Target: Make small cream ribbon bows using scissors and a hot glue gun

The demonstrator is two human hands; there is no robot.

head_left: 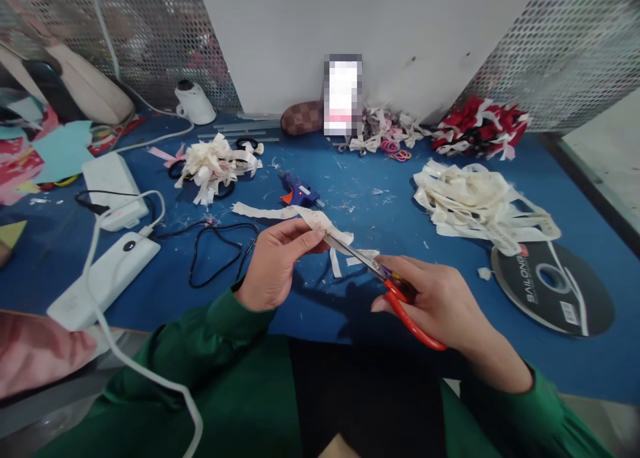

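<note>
Between thumb and fingers, my left hand (280,255) pinches a cream ribbon (315,219), whose frayed end stretches out to the left. My right hand (435,295) grips red-handled scissors (407,315); their blades point left and reach the ribbon right beside my left fingertips. Whether the blades are parted there is hard to make out. Short white ribbon pieces (336,263) hang or lie just below and right of the blades. Behind my left hand a blue glue gun (300,190) with an orange trigger rests on the table.
A cream ribbon heap (465,201) lies right, partly over a black spool (550,291). Ribbon bows (215,168) sit back left; red-and-white ones (480,128) back right. White power strips (107,278) and cables lie left. A phone (343,95) leans on the back panel near a checked pouch (301,118).
</note>
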